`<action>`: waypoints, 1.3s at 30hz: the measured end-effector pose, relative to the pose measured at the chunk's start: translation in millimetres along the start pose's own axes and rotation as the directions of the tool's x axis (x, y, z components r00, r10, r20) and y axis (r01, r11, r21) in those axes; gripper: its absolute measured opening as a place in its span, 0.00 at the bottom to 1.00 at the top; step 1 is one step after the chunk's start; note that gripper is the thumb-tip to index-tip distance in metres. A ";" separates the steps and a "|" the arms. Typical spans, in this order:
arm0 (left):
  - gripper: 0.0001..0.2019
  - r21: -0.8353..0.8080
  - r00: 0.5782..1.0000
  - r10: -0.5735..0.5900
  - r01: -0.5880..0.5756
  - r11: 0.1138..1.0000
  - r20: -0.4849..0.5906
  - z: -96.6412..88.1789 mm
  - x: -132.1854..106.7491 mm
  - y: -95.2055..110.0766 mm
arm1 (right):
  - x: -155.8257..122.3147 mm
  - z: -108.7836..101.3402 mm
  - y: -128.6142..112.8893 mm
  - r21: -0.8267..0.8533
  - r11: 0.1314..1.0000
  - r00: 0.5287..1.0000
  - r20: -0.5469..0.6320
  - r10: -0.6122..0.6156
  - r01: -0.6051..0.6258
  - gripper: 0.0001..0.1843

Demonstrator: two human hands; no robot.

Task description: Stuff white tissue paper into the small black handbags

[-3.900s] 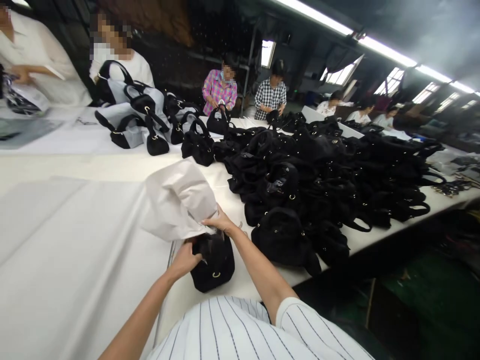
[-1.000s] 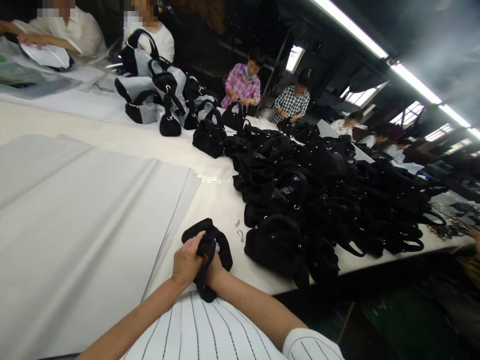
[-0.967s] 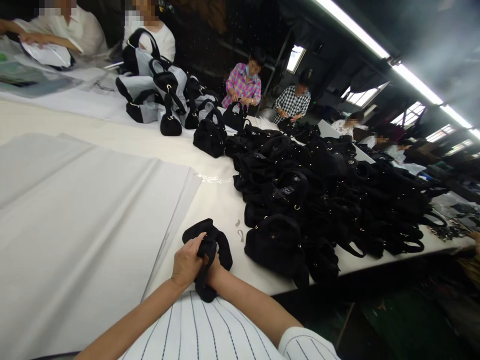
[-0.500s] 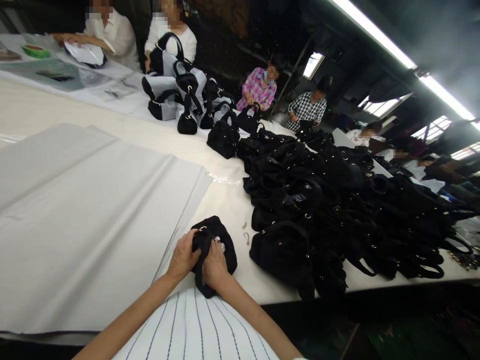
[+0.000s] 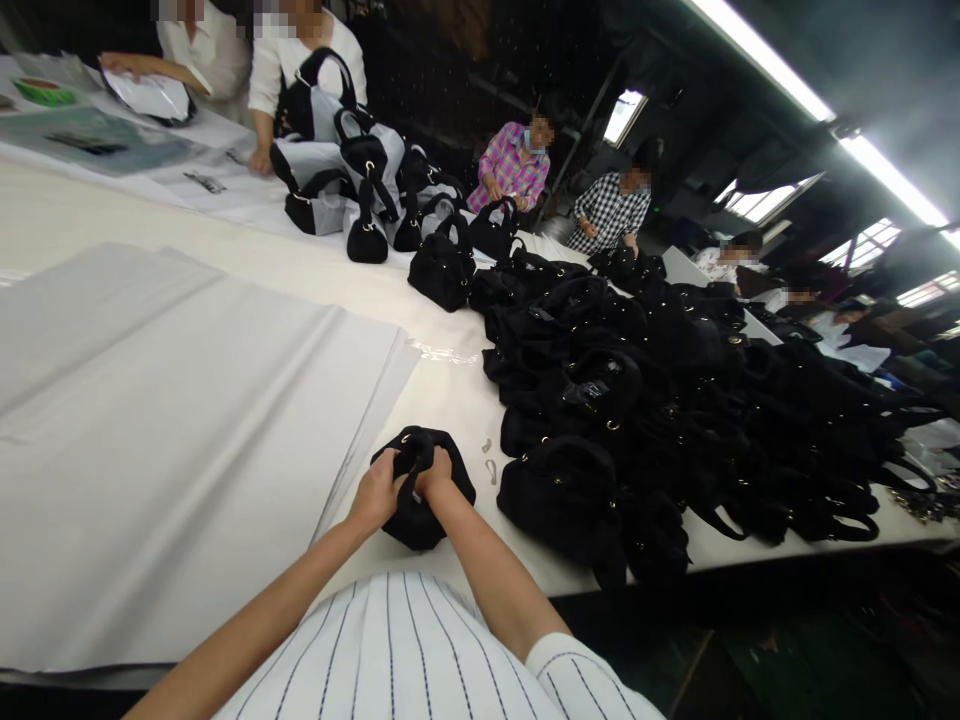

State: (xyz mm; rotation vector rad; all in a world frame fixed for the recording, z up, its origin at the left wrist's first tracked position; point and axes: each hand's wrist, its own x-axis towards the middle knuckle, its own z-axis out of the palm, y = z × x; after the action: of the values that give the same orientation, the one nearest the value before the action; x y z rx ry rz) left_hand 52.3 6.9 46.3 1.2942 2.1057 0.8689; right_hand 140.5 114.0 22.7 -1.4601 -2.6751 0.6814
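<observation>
Left of the heap of bags (image 5: pixel 675 400), and apart from it, a black bag (image 5: pixel 424 525) sits on the counter (image 5: pixel 450 395) with both hands at its mouth: the left hand (image 5: pixel 379 490) appears to grip the edge, while the right hand (image 5: pixel 435 475) has its fingertips hidden, so whether it grips I cannot tell. The likeliest trouble, I'd judge, is the handle (image 5: pixel 421 445) folding into the opening and getting pinched, since it loops right by the fingers. A sideways tug could crease the pale sheets (image 5: pixel 225 400), farther left of the heap, or sweep up the small loose pieces (image 5: pixel 490 470) just beside it. The heap's near bags could slip off the edge if bumped. No brand is readable; pale marks on a clear packet (image 5: pixel 585 391) in the heap are too small.
</observation>
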 end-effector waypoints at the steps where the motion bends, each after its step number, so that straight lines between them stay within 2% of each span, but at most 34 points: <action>1: 0.09 0.022 1.000 0.007 -0.007 1.000 0.009 -0.1 3.9 2.3 | 5.4 -5.4 0.8 -0.004 1.000 0.999 0.034 0.004 -0.004 0.16; 4: 0.10 0.103 1.000 -0.019 0.017 0.995 0.012 2.5 15.0 8.5 | 12.6 -23.4 4.3 0.011 1.000 0.996 0.089 -0.025 0.025 0.06; 6: 0.10 0.157 0.998 -0.068 0.068 0.985 -0.005 5.0 21.4 9.0 | 8.8 -32.7 6.0 0.032 0.998 0.995 0.087 -0.051 0.048 0.06; 11: 0.13 0.224 0.982 -0.170 0.184 0.957 -0.079 2.7 31.9 -7.9 | -23.7 -41.4 5.7 0.131 0.986 0.992 0.053 -0.111 0.103 0.15; 14: 0.13 0.212 0.974 -0.200 0.220 0.952 -0.110 -0.4 35.0 -16.6 | -41.6 -45.3 3.1 0.122 0.984 0.989 0.054 -0.137 0.130 0.28; 17: 0.12 0.190 0.973 -0.202 0.221 0.957 -0.114 -1.2 36.8 -17.2 | -45.0 -47.7 -3.9 0.036 0.991 0.989 0.066 -0.133 0.131 0.30; 20: 0.10 0.155 0.977 -0.187 0.202 0.967 -0.101 -2.5 37.5 -17.3 | -36.8 -39.5 -13.8 -0.035 0.992 0.989 0.096 -0.114 0.118 0.31; 24: 0.07 0.111 0.982 -0.179 0.185 0.976 -0.065 -6.7 37.9 -21.5 | -24.5 -16.6 -19.4 -0.010 0.997 0.996 -0.047 -0.072 0.071 0.18; 27: 0.06 0.096 0.981 -0.189 0.192 0.977 -0.042 -10.8 36.6 -19.3 | -22.4 -8.8 -14.6 0.043 0.999 0.993 -0.120 -0.019 0.024 0.11; 29: 0.08 0.089 0.984 -0.177 0.180 0.980 -0.034 -13.5 33.8 -13.0 | -24.9 -10.1 -9.6 0.084 0.996 0.986 -0.163 0.020 -0.007 0.11; 32: 0.10 0.084 0.994 -0.110 0.112 0.990 -0.026 -16.9 28.0 -0.8 | -33.1 -13.3 -1.8 0.138 0.990 0.975 -0.219 0.044 -0.014 0.16; 35: 0.12 0.087 0.998 -0.058 0.060 0.994 -0.018 -18.2 24.8 5.5 | -44.0 -9.7 6.4 0.273 0.953 0.972 -0.225 -0.071 0.133 0.22; 37: 0.11 0.091 0.998 -0.064 0.065 0.994 -0.019 -17.6 25.2 4.3 | -51.0 -4.1 11.4 0.363 0.892 0.959 -0.186 -0.215 0.270 0.28; 39: 0.09 0.097 0.995 -0.089 0.093 0.991 -0.037 -15.8 26.9 0.2 | -55.9 -0.2 14.6 0.362 0.863 0.936 -0.119 -0.332 0.352 0.32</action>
State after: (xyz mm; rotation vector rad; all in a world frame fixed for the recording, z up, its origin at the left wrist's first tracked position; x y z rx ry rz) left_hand 30.1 27.4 54.3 1.2294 2.2399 0.7612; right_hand 183.6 75.9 27.8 -0.8666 -2.4766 1.0326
